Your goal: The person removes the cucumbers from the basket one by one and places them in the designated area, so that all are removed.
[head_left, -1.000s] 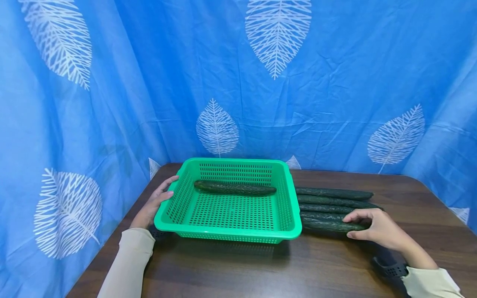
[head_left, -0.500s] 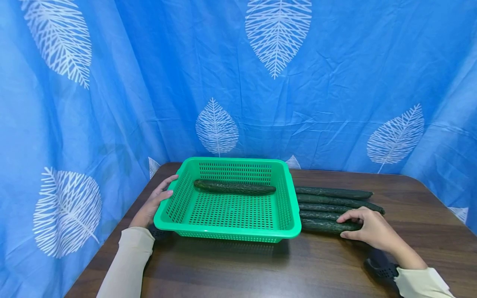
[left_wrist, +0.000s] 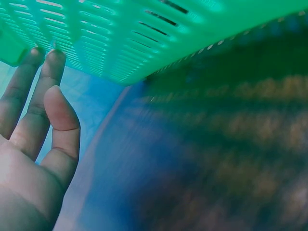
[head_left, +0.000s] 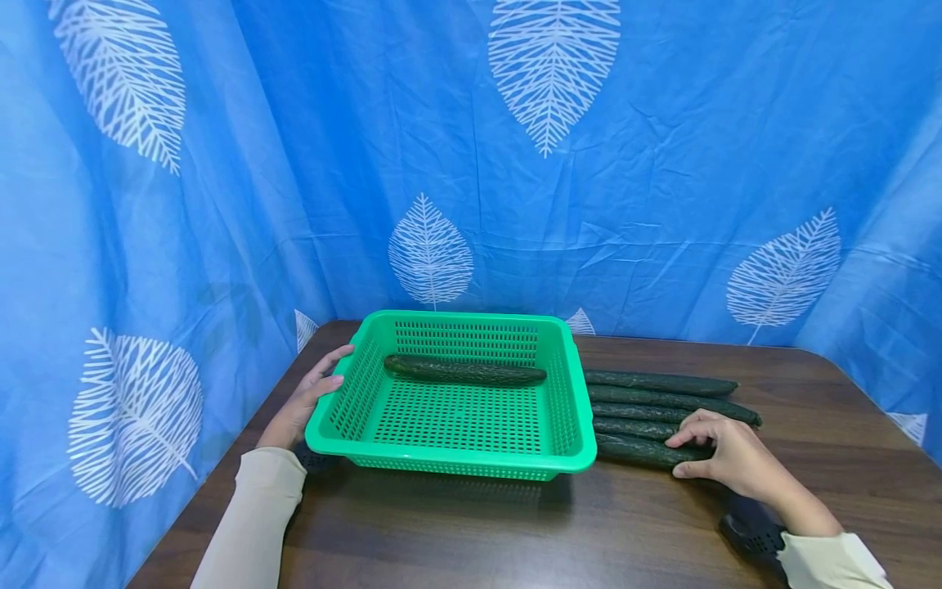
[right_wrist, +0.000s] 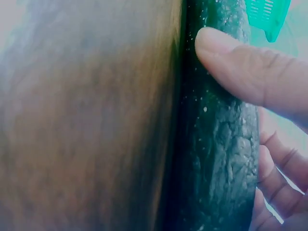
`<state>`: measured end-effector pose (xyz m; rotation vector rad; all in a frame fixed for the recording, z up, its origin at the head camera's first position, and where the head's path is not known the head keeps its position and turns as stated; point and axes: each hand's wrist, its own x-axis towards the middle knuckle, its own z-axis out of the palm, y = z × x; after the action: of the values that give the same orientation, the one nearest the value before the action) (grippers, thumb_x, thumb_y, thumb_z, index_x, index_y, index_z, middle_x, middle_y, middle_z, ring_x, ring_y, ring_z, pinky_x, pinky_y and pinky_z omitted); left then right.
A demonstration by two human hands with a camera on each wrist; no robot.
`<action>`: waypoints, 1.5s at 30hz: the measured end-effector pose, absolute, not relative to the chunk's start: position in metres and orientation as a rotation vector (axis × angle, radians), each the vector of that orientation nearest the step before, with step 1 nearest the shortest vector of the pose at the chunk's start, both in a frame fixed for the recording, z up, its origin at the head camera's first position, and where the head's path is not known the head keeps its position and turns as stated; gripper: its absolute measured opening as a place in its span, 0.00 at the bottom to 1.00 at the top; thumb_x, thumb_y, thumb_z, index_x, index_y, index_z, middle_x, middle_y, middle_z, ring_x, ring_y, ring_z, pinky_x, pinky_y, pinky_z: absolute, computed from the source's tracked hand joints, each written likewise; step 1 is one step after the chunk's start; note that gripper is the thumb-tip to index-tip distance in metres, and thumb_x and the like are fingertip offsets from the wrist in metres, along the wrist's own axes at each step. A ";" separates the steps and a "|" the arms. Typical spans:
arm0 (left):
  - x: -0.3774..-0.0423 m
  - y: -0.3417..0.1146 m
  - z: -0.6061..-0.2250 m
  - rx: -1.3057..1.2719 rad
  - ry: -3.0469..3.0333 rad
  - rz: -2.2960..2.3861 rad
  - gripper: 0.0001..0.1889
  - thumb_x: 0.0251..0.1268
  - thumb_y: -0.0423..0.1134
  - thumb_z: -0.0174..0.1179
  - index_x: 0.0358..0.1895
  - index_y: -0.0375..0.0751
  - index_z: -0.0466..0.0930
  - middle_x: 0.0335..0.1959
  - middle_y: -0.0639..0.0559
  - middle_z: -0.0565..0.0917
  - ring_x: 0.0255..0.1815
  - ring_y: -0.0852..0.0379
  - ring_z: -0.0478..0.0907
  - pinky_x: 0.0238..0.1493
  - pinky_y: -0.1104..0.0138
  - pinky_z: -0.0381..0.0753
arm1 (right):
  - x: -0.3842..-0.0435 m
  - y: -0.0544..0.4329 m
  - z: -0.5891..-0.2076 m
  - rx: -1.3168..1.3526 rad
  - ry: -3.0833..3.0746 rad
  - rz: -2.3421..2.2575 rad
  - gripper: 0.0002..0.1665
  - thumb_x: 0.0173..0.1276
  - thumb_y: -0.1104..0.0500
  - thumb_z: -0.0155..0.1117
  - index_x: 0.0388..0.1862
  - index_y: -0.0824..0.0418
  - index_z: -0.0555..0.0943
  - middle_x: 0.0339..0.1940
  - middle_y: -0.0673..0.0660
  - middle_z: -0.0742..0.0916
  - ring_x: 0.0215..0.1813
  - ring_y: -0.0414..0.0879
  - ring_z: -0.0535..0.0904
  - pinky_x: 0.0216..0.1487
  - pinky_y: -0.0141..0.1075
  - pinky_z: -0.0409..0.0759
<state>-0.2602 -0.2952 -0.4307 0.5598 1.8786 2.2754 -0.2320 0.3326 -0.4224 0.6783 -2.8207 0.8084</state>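
A green plastic basket (head_left: 450,462) stands at the middle of the table, with one dark green cucumber (head_left: 465,371) lying along its far side. My left hand (head_left: 309,399) is at the basket's left side. In the left wrist view its fairly straight fingers (left_wrist: 54,65) touch the slotted wall from outside. Right of the basket, several more cucumbers (head_left: 662,382) lie side by side. My right hand (head_left: 728,454) pinches the nearest cucumber (head_left: 640,451) near its right end. In the right wrist view the thumb (right_wrist: 226,53) presses one side and the other fingers lie opposite.
The brown wooden table (head_left: 471,532) has a rounded far right corner. A blue curtain (head_left: 662,164) with white leaf prints hangs behind and along the left. The basket hides the left ends of the loose cucumbers.
My right hand has shifted a little left along the nearest cucumber, whose right end has come slightly toward me. The left hand and basket look still.
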 end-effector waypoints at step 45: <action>-0.261 -0.297 -0.434 0.562 1.933 2.257 0.21 0.87 0.39 0.46 0.72 0.68 0.73 0.61 0.57 0.81 0.56 0.61 0.84 0.55 0.66 0.86 | -0.251 0.309 -0.372 1.301 -2.687 2.003 0.26 0.84 0.71 0.54 0.70 0.50 0.84 0.65 0.47 0.88 0.64 0.43 0.86 0.60 0.37 0.86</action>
<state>-0.2609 -0.2974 -0.4337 0.5621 1.9333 2.2567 -0.2513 0.3095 -0.3717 1.3006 -2.6873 2.0028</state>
